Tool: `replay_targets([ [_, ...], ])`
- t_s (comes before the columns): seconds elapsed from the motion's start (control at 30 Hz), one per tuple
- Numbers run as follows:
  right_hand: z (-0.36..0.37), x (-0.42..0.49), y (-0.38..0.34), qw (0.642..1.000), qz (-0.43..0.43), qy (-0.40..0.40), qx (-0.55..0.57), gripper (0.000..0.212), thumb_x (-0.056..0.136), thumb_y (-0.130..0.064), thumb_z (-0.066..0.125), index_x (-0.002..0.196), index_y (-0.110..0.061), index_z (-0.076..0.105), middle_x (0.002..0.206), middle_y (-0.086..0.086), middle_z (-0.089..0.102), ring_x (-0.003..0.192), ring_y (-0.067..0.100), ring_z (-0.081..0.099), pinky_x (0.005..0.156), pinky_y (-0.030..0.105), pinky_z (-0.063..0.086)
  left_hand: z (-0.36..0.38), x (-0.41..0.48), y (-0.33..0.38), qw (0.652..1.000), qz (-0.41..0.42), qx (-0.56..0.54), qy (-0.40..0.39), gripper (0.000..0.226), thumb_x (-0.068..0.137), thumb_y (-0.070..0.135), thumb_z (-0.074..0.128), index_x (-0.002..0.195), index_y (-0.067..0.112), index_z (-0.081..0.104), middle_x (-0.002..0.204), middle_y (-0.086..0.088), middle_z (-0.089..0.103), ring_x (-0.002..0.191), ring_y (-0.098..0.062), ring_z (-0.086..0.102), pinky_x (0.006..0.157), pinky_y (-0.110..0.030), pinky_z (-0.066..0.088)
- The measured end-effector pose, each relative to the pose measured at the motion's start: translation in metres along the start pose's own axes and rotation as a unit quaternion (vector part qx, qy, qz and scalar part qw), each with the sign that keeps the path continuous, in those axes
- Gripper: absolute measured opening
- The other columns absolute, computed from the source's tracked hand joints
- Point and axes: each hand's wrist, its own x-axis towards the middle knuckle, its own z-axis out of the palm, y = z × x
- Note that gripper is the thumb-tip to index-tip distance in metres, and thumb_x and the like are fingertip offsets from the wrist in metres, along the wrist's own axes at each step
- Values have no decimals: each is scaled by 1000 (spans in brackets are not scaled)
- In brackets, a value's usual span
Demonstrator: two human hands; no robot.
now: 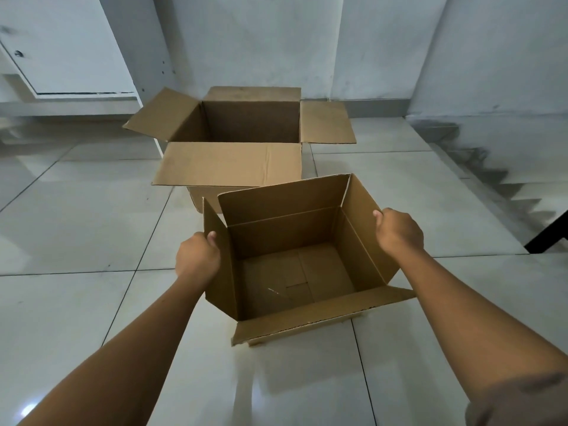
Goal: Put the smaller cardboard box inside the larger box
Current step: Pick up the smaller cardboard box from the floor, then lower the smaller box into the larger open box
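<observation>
- Cardboard, brown and corrugated, makes up both boxes; the smaller open-topped brown cardboard box [295, 265] sits nearest the camera on the glossy pale grey tiled floor [76, 229], its mouth facing up and its inside empty.
- Its long axis runs roughly left to right, turned slightly so the right end lies farther from the camera than the left.
- Its far flap and two side flaps stand up; the near flap folds outward and down toward the camera, showing a perforated edge.
- The left hand [198, 258] pinches the left side flap, thumb inside and fingers wrapped outside.
- The right hand [399, 233] grips the upper edge of the right side flap, thumb on the inner face and fingers curled behind it.
- The larger brown cardboard box [246, 127] stands just beyond, also open upward, with its four flaps splayed out; its near flap hangs just behind the smaller box's far flap, and I cannot tell whether they touch.
- Matt grey walls [399, 41] rise behind, with a white cabinet [67, 47] at upper left.
- A dark stair-step shadow marks the lower wall at right.
</observation>
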Motion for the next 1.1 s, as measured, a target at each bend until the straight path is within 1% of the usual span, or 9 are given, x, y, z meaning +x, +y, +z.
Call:
replay_targets([
  [0.17, -7, -9, 8, 1000, 19, 20, 5, 42, 100, -30, 31, 102, -1, 62, 93, 18, 69, 82, 33, 66, 57, 28, 38, -12, 1, 1, 999, 29, -21, 24, 48, 100, 33, 30, 104, -6, 58, 97, -25, 65, 78, -27, 53, 67, -35, 38],
  [0.33, -47, -24, 3, 999, 32, 30, 10, 41, 101, -29, 31, 100, -1, 60, 86, 17, 69, 63, 25, 54, 47, 23, 29, -53, -10, 19, 998, 47, -25, 38, 49, 100, 34, 28, 103, -5, 58, 95, -23, 65, 78, -27, 53, 67, -35, 40],
  [0.43, -95, -33, -4, 999, 39, 19, 10, 40, 100, -29, 32, 101, 0, 60, 86, 18, 70, 72, 31, 65, 52, 26, 35, -98, -23, 41, 998, 42, -21, 28, 49, 100, 34, 28, 107, -4, 58, 97, -22, 66, 77, -24, 53, 67, -34, 40],
  [0.5, -123, -38, -9, 999, 39, 18, 10, 40, 100, -29, 32, 101, -1, 60, 86, 18, 70, 75, 32, 67, 52, 26, 36, -122, -32, 55, 999, 39, -20, 22, 48, 100, 33, 28, 110, -4, 57, 100, -22, 66, 84, -29, 59, 68, -32, 40],
  [0.7, -250, -28, -33, 999, 48, 5, 15, 40, 100, -29, 32, 98, -1, 60, 83, 17, 69, 68, 30, 64, 47, 22, 31, -239, -42, 113, 999, 35, -14, 2, 46, 100, 32, 28, 109, -4, 56, 101, -22, 65, 91, -33, 62, 70, -33, 42],
  [0.87, -338, -4, -56, 998, 56, 13, 29, 40, 100, -30, 33, 96, -2, 61, 78, 14, 67, 56, 19, 48, 42, 17, 22, -319, -29, 165, 999, 35, -26, -4, 45, 99, 33, 34, 110, -3, 58, 100, -20, 67, 89, -32, 63, 72, -35, 47],
  [0.93, -366, 11, -67, 998, 57, 14, 34, 41, 100, -30, 31, 95, -2, 61, 75, 12, 64, 56, 19, 48, 42, 18, 22, -344, -18, 183, 999, 32, -31, -4, 43, 98, 33, 36, 107, -2, 59, 98, -20, 67, 86, -31, 62, 72, -37, 48],
  [1.03, -396, 35, -85, 997, 61, 18, 44, 43, 100, -31, 30, 95, -2, 61, 80, 15, 68, 59, 22, 52, 42, 19, 25, -372, 4, 205, 999, 23, -38, 0, 42, 97, 35, 38, 100, -1, 60, 93, -20, 68, 77, -29, 57, 69, -37, 48],
  [1.1, -409, 51, -97, 996, 66, 18, 59, 44, 100, -32, 30, 96, -1, 61, 84, 17, 69, 64, 26, 59, 44, 20, 29, -385, 23, 217, 998, 11, -60, -2, 45, 96, 38, 38, 102, 0, 61, 94, -19, 69, 82, -32, 61, 74, -39, 52],
])
